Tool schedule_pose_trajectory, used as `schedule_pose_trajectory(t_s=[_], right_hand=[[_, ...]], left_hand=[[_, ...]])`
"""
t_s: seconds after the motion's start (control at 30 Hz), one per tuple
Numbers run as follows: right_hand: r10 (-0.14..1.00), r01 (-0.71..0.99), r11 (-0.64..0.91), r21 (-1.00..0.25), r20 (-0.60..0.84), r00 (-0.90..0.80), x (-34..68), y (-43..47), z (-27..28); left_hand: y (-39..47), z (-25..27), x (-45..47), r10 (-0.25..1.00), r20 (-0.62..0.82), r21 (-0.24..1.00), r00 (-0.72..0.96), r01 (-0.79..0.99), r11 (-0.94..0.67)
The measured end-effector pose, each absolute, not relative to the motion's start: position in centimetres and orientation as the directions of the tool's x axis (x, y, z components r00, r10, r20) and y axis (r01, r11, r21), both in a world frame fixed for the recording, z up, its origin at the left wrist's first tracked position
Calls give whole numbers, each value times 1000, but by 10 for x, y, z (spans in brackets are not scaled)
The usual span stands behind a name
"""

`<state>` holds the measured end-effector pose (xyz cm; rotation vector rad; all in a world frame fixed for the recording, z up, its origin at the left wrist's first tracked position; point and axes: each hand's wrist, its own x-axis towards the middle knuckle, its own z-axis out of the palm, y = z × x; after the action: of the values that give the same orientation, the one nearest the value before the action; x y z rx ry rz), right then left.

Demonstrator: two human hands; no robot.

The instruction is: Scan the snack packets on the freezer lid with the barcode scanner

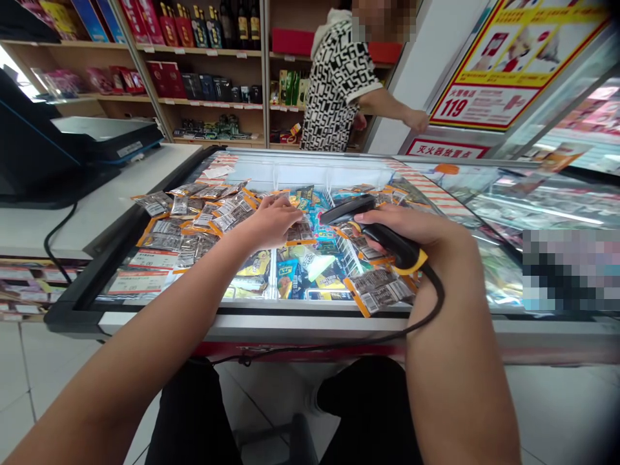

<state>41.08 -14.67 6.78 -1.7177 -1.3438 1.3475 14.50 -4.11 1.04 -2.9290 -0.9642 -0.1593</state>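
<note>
Black plastic scanner [346,210] with yellow trim: right hand [411,225] has its fingers clamped around the grip, above the glass-topped freezer [261,320]. Left hand [277,223] rests at an orange-edged packet [299,234] on the glass; cannot tell whether its fingers pinch it. Other packets [232,210] lie to either side. Estimate: packets light, pliable, film slippery, best pinched at a sealed edge; scanner stiff, held by its grip, cord [442,294] trailing.

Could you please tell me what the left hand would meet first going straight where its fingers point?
Probably the black scanner in the right hand, though depth is unclear and the left hand might pass beneath it.
</note>
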Motion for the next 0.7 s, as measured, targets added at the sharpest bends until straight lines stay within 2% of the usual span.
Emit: schedule_pose_trajectory(t_s=[0.13, 0.33, 0.47, 0.53, 0.63, 0.7], right_hand=[[964, 309, -244, -919, -197, 177, 408, -137, 67], [909, 161, -72, -984, 2, 416, 406, -127, 66], [896, 163, 13, -987, 84, 437, 410, -121, 62], [897, 166, 20, -986, 91, 433, 412, -119, 60], [907, 160, 7, -987, 73, 414, 412, -117, 57], [918, 162, -5, -987, 60, 392, 411, -116, 55]], left_hand=[[-49, 13, 148, 593, 140, 12, 793, 597, -802], [-59, 5, 156, 599, 152, -167, 786, 618, -768], [-70, 5, 162, 646, 255, -191, 720, 692, -696], [-76, 4, 172, 601, 269, -175, 752, 652, -738], [-84, -3, 193, 461, 169, -113, 871, 481, -869], [-87, -8, 206, 419, 98, -68, 903, 426, -902]])
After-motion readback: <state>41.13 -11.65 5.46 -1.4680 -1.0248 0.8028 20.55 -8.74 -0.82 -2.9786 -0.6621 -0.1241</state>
